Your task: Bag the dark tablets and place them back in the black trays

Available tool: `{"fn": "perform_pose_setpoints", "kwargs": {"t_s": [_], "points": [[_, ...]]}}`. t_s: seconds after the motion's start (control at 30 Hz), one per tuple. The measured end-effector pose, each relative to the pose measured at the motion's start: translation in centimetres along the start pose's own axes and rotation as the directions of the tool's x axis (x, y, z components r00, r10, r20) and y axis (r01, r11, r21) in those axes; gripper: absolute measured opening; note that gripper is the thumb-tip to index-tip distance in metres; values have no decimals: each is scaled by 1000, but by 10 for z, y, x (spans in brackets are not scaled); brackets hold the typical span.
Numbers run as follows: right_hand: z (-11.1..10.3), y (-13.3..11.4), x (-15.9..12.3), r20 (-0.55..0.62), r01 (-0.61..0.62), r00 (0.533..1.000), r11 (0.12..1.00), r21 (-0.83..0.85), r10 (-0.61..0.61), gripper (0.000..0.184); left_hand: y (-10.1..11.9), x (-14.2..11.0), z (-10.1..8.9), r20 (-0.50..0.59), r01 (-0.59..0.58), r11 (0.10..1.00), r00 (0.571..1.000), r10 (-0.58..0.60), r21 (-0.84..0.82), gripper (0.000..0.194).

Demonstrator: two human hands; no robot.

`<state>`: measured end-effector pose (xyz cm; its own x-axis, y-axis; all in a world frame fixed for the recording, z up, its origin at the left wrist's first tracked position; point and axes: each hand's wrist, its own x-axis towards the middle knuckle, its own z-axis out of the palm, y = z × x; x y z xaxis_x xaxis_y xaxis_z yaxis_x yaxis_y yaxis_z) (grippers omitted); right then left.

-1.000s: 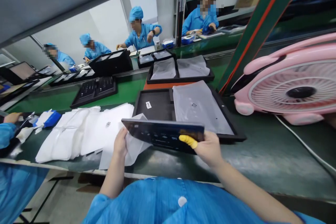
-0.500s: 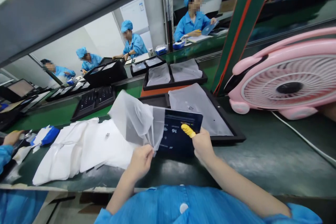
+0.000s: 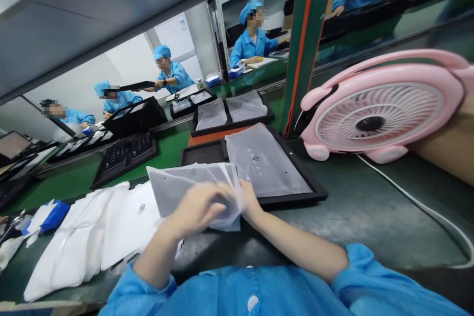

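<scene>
A dark flat tablet sits inside a translucent plastic bag, which is tilted up in front of me. My right hand grips the bag's right end, its fingers partly hidden behind the plastic. Across the front of the bag is my left hand, fingers curled and smeared by motion; whether it pinches the plastic cannot be made out. Just behind, a black tray holds another bagged flat item in its right compartment. The tray's left compartment is partly covered by the bag in my hands.
Stacked white bags lie to the left, beside a blue packet. A pink fan with a white cable stands at right. More trays sit on the green conveyor. Co-workers sit across the line.
The bag, earlier only partly over the tablet, now covers it. My left hand has moved from the bag's lower edge across its front. My right hand has shifted left with the tablet.
</scene>
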<state>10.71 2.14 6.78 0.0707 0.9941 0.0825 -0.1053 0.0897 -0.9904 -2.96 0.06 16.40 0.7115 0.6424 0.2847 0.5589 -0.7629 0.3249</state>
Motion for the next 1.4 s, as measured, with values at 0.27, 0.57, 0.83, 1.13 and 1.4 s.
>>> {"fn": "perform_pose_setpoints", "kwargs": {"t_s": [0.27,0.57,0.83,1.13,1.4], "points": [[-31,-82,17,247,130,963,987,-92,-104,46,-43,2,-68,-157,436,899,891,-427,30,20],[-111,-128,84,558,650,760,353,-673,-334,19,-80,-34,-48,-628,474,811,526,-573,-343,26],[-59,-117,92,453,426,879,672,-606,-148,66,-85,-18,-10,-601,512,752,466,-649,-414,25],[-81,-159,140,-86,491,843,824,-283,-532,34,-105,-25,3,-573,446,699,402,-714,-559,26],[41,-204,135,608,604,743,673,-428,-281,19,-79,1,11,-545,434,723,476,-690,-537,25]]}}
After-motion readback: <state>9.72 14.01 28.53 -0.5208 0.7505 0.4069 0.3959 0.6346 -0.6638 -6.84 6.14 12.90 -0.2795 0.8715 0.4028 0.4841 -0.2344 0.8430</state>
